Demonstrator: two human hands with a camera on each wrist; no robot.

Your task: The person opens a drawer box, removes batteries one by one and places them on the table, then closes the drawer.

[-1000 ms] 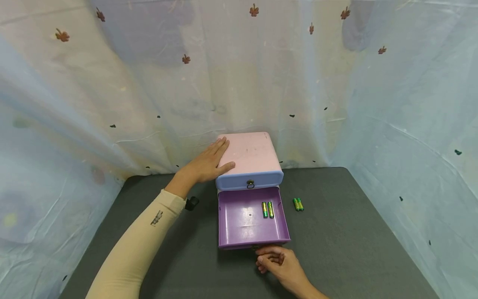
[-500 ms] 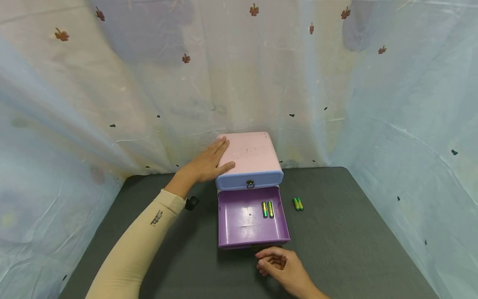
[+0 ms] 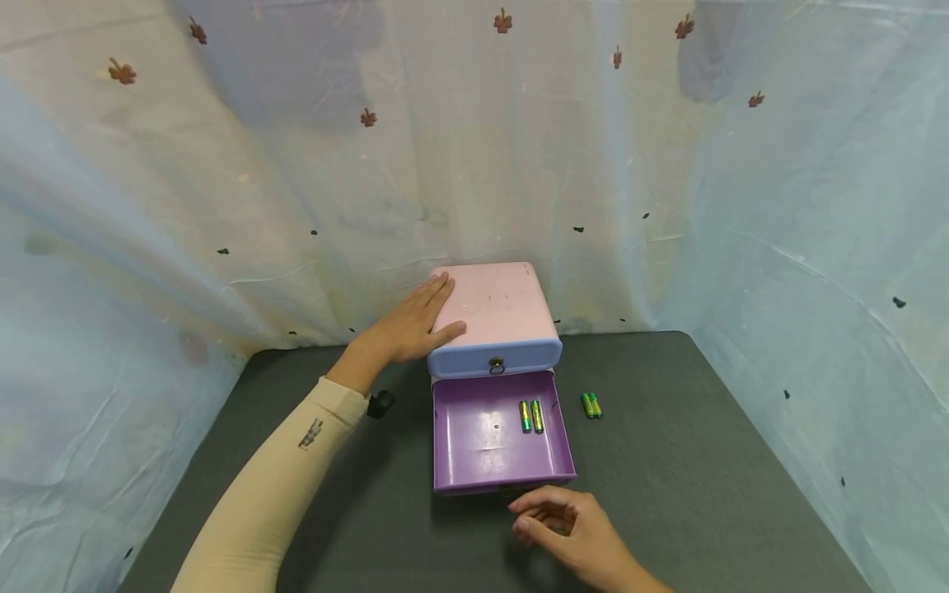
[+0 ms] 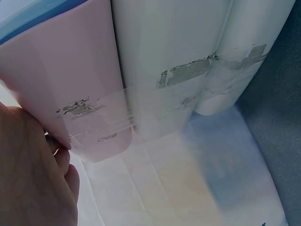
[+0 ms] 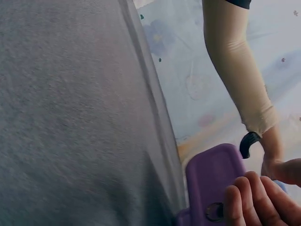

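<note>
A small drawer cabinet with a pink top [image 3: 498, 301] stands at the back of the table, its blue top drawer [image 3: 519, 357] closed. My left hand [image 3: 411, 323] rests on the cabinet's left top edge, fingers extended and thumb on the pink top. Below the blue front, a purple drawer [image 3: 470, 457] is pulled far out. Two green and gold batteries [image 3: 537, 416] lie side by side inside it. Just in front of the drawer hovers my right hand [image 3: 574, 531], fingers loosely bent and holding nothing. The drawer's ring pull [image 5: 215, 212] appears beside those fingers in the right wrist view.
Two more green batteries [image 3: 591, 405] lie together on the dark grey table [image 3: 667, 461], right of the drawer. A patterned curtain [image 3: 474, 165] hangs behind and along both sides. Clear tape [image 4: 183, 75] runs across the cabinet's stacked units in the left wrist view.
My right hand has let go of the drawer's pull and moved slightly toward the lower right, its fingers loosening. My left hand, the drawer and the batteries have stayed put.
</note>
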